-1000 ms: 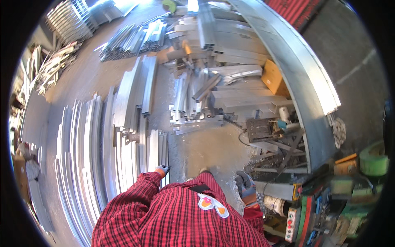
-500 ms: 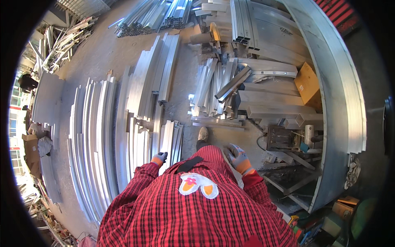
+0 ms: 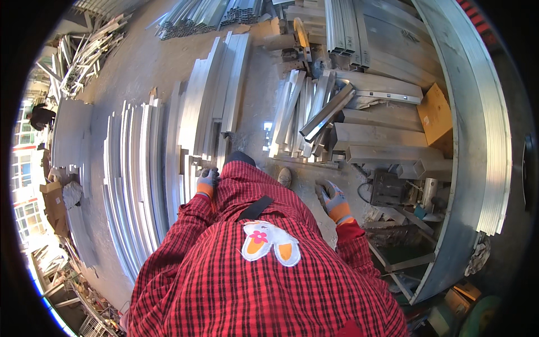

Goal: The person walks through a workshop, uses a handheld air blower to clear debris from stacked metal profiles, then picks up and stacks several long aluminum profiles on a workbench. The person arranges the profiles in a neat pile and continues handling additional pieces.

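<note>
I look straight down over my red checked shirt at a workshop floor. My left hand (image 3: 207, 182), in a grey and orange glove, hangs beside the near ends of long aluminium profiles (image 3: 209, 106) stacked on the floor; it holds nothing that I can see. On the other side my right hand (image 3: 333, 199), gloved the same way, hangs free with fingers apart above the dusty concrete. A loose pile of shorter metal bars (image 3: 306, 112) lies just ahead of it. One shoe tip (image 3: 284, 177) shows between the hands.
Curved metal strips (image 3: 135, 174) lie in rows at the left. Large bent aluminium beams (image 3: 477, 129) sweep down the right side. A cardboard box (image 3: 435, 115), square tubes (image 3: 382, 137) and a small machine (image 3: 387, 188) crowd the right. More profile bundles (image 3: 208, 14) lie far ahead.
I have moved forward along the floor; the profile stacks and bar pile have come closer. Both hands stayed hanging at my sides.
</note>
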A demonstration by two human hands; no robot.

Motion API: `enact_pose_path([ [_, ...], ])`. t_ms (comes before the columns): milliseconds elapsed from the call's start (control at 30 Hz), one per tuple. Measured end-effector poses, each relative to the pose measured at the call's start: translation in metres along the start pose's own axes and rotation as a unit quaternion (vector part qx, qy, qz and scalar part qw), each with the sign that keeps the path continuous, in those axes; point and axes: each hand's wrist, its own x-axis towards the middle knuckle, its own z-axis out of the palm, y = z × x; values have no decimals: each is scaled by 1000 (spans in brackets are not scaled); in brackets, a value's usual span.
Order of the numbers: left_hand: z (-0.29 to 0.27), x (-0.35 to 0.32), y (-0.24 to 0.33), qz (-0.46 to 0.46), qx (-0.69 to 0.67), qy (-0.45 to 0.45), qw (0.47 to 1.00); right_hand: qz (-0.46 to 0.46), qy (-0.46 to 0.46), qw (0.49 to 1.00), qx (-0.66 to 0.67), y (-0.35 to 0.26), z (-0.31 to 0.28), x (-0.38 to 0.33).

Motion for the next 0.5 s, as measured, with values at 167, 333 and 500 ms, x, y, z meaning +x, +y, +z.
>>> enact_pose_path([
  [167,-3,73,15,98,264,25,959,101,-6,994,32,11,12,-4],
  [333,28,129,50,111,339,-62,932,152,36,984,83,35,41,14],
  [500,76,209,99,96,408,-253,872,209,103,964,125,9,55,82],
])
